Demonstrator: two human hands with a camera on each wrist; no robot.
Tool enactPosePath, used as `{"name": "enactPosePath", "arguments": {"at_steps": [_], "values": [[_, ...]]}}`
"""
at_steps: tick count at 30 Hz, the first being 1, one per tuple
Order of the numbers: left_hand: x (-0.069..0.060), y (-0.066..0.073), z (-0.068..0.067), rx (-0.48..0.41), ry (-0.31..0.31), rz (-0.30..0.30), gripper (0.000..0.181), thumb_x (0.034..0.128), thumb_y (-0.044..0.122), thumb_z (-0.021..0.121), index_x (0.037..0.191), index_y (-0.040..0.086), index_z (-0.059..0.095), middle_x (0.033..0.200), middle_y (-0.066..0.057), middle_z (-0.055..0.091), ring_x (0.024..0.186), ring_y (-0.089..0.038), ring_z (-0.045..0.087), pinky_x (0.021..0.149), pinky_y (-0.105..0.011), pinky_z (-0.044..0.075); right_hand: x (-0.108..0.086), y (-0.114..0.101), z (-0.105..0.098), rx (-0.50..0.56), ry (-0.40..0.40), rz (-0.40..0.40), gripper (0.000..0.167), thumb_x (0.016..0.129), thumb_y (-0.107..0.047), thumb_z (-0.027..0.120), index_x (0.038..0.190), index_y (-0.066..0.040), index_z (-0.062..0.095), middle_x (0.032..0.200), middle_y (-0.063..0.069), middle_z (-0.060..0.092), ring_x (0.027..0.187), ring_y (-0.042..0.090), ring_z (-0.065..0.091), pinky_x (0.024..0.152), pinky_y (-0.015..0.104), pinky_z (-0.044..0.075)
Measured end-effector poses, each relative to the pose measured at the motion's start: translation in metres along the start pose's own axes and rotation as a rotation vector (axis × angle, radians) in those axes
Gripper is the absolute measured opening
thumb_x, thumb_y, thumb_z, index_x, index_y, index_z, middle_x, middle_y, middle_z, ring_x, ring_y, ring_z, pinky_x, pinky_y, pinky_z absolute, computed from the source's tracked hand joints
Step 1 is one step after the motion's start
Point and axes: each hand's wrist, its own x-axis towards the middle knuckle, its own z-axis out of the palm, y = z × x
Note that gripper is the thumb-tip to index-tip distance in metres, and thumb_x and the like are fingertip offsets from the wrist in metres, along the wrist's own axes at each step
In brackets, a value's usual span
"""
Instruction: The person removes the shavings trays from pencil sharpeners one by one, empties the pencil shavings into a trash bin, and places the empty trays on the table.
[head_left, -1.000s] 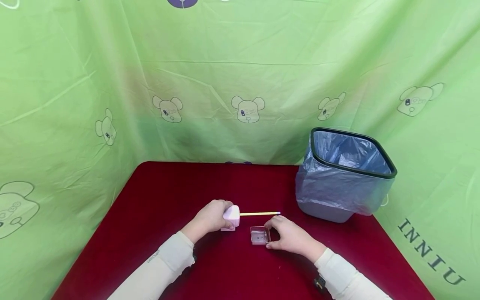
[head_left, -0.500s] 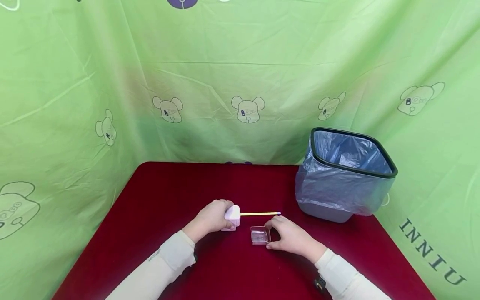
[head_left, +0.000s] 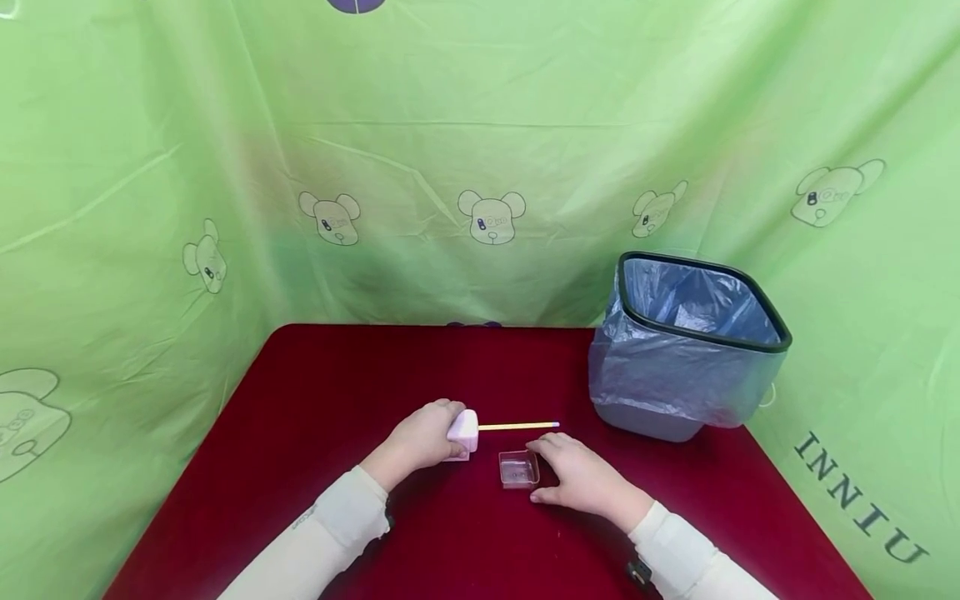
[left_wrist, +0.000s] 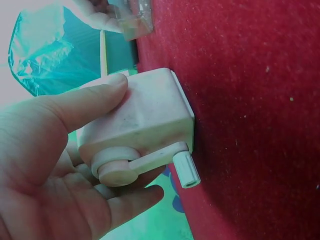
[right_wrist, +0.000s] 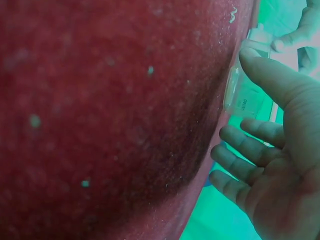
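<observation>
My left hand (head_left: 423, 435) grips a pale pink hand-crank pencil sharpener (left_wrist: 145, 107), thumb on its top face. The crank handle (left_wrist: 186, 170) sticks out on the side facing the left wrist camera. A yellow pencil (head_left: 517, 427) extends to the right from the sharpener's far side; its inserted end is hidden. A small clear open-topped container (head_left: 517, 472) rests on the table to the right of the sharpener. Beside its right side is my right hand (head_left: 581, 475), thumb and fingers spread apart. In the right wrist view the fingers (right_wrist: 245, 145) are loosely extended, with nothing in the palm.
A grey bin (head_left: 652, 422) with a blue plastic liner and dark rim stands at the table's back right. The red cloth-covered table (head_left: 360, 367) has small specks on it. Green printed curtains (head_left: 405, 158) hang behind and at both sides.
The right hand's thumb and fingers have spread slightly away from the clear container, which stays in place. The left hand, sharpener and pencil look unchanged; the head view has shifted a little.
</observation>
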Motion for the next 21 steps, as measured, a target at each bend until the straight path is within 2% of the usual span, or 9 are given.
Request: {"name": "enactPosePath", "arguments": {"at_steps": [7, 14, 21], "values": [[-0.005, 0.002, -0.002, 0.053, -0.013, 0.014, 0.075, 0.0827, 0.032, 0.086, 0.145, 0.004, 0.055, 0.136, -0.013, 0.062, 0.111, -0.024, 0.064, 0.097, -0.043, 0.055, -0.006, -0.002, 0.003, -0.081, 0.0, 0.004, 0.073, 0.082, -0.046, 0.083, 0.137, -0.004, 0.06, 0.129, 0.009, 0.065, 0.123, 0.028, 0.059, 0.106, 0.047, 0.047], [-0.01, 0.005, -0.004, 0.077, -0.025, 0.025, 0.09, 0.0842, 0.038, 0.084, 0.157, 0.008, 0.04, 0.146, -0.015, 0.055, 0.128, -0.03, 0.056, 0.098, -0.046, 0.054, -0.007, -0.007, 0.001, -0.148, 0.024, 0.007, 0.074, 0.081, -0.048, 0.083, 0.136, -0.003, 0.06, 0.125, 0.01, 0.065, 0.119, 0.026, 0.059, 0.104, 0.047, 0.048], [-0.014, 0.0, -0.005, 0.129, 0.025, 0.064, 0.097, 0.0828, 0.042, 0.085, 0.16, 0.013, 0.033, 0.151, -0.013, 0.048, 0.132, -0.031, 0.052, 0.092, -0.046, 0.056, -0.007, -0.017, -0.007, -0.146, 0.035, 0.015, 0.073, 0.081, -0.048, 0.083, 0.136, -0.005, 0.061, 0.127, 0.01, 0.066, 0.121, 0.028, 0.06, 0.105, 0.047, 0.048]]}}
